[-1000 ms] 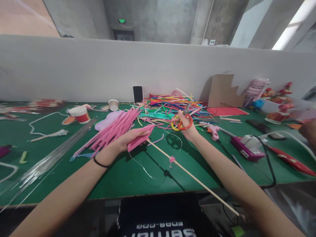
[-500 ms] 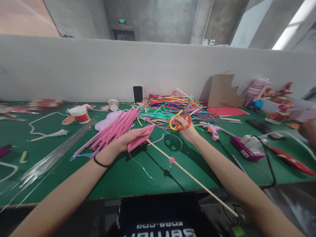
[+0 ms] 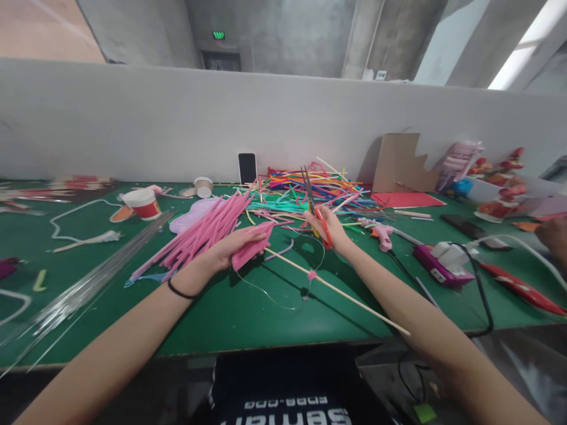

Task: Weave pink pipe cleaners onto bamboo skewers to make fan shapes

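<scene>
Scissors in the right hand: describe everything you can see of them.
The scissors have grey metal blades and red and yellow plastic-looking handles. The right hand grips the handles, holding them above the green table. The blades point up and away, in front of the pile of coloured pipe cleaners; the tips look slightly parted.

White letters stand on the dark garment at the bottom edge, upside down and cut by the frame: the big word looks like "semir", and the small line above it is not clear. The green lit sign over the far doorway is too small to read.
</scene>
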A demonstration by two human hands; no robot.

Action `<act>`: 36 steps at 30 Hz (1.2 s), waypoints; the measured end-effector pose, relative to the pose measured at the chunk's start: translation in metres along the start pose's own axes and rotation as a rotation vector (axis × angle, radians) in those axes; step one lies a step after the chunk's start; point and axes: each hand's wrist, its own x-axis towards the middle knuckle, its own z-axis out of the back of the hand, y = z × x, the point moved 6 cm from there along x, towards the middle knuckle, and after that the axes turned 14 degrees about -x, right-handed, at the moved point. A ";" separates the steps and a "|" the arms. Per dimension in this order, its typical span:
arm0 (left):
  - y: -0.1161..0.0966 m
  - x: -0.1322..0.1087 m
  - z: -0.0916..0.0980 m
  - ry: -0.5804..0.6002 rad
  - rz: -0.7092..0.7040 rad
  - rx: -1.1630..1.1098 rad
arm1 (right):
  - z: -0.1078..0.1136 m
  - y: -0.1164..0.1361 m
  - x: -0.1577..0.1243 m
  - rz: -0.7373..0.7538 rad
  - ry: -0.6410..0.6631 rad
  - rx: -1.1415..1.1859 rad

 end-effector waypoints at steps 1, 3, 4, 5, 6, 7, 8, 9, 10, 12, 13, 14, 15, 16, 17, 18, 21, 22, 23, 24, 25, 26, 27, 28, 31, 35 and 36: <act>0.000 0.000 0.000 0.002 -0.010 -0.015 | 0.002 -0.001 0.001 0.017 -0.014 -0.039; 0.000 0.000 0.002 -0.019 -0.010 -0.027 | 0.006 0.000 0.001 0.069 -0.047 -0.139; 0.000 0.000 0.003 -0.044 -0.002 -0.025 | 0.008 0.001 0.001 0.104 -0.063 -0.213; -0.001 -0.001 0.004 -0.072 0.000 -0.021 | 0.010 0.004 0.001 0.140 -0.073 -0.299; -0.002 -0.002 0.005 -0.097 -0.006 -0.013 | 0.011 0.006 0.001 0.172 -0.075 -0.381; -0.003 -0.003 0.006 -0.110 -0.019 -0.006 | 0.012 0.007 0.000 0.198 -0.069 -0.449; -0.005 -0.003 0.006 -0.109 -0.040 0.003 | 0.014 0.009 0.000 0.220 -0.063 -0.502; -0.007 -0.004 0.006 -0.097 -0.062 0.014 | 0.015 0.011 0.000 0.249 -0.059 -0.550; -0.008 -0.004 0.006 -0.085 -0.082 0.023 | 0.016 0.014 -0.001 0.287 -0.056 -0.599; -0.010 -0.002 0.008 -0.063 -0.103 0.030 | 0.018 0.022 -0.003 0.389 -0.057 -0.717; -0.011 -0.002 0.010 -0.058 -0.106 0.028 | 0.018 0.025 -0.004 0.440 -0.050 -0.782; -0.011 -0.001 0.011 -0.058 -0.105 0.022 | 0.017 0.027 -0.005 0.483 -0.037 -0.842; -0.011 0.000 0.013 -0.061 -0.102 0.013 | 0.017 0.028 -0.006 0.513 -0.022 -0.894; -0.012 0.000 0.014 -0.064 -0.101 0.003 | 0.016 0.029 -0.007 0.535 -0.010 -0.940; -0.012 0.001 0.014 -0.068 -0.102 -0.010 | 0.016 0.029 -0.008 0.556 0.002 -0.981; -0.013 0.001 0.014 -0.072 -0.105 -0.021 | 0.015 0.028 -0.008 0.576 0.012 -1.016; -0.015 0.001 0.014 -0.070 -0.114 -0.023 | 0.014 0.027 -0.009 0.619 0.020 -1.081; -0.015 0.002 0.014 -0.068 -0.116 -0.019 | 0.013 0.027 -0.009 0.626 0.018 -1.091; -0.015 0.002 0.014 -0.067 -0.117 -0.015 | 0.013 0.027 -0.009 0.628 0.013 -1.099; -0.015 0.002 0.015 -0.066 -0.118 -0.015 | 0.013 0.027 -0.009 0.626 0.008 -1.105; -0.014 0.003 0.015 -0.064 -0.119 -0.020 | 0.012 0.027 -0.009 0.621 0.003 -1.109; -0.014 0.003 0.014 -0.060 -0.120 -0.028 | 0.012 0.028 -0.010 0.614 -0.002 -1.111; -0.014 0.002 0.013 -0.055 -0.120 -0.037 | 0.011 0.028 -0.010 0.606 -0.007 -1.111; -0.014 0.001 0.012 -0.051 -0.122 -0.044 | 0.011 0.029 -0.010 0.597 -0.012 -1.109; -0.015 -0.004 0.005 -0.031 -0.124 -0.041 | 0.010 0.030 -0.011 0.582 -0.027 -1.098; -0.016 -0.012 -0.005 -0.029 -0.121 -0.013 | 0.006 0.031 -0.013 0.598 -0.048 -1.091; -0.016 -0.013 -0.007 -0.032 -0.123 -0.009 | 0.005 0.031 -0.014 0.602 -0.050 -1.094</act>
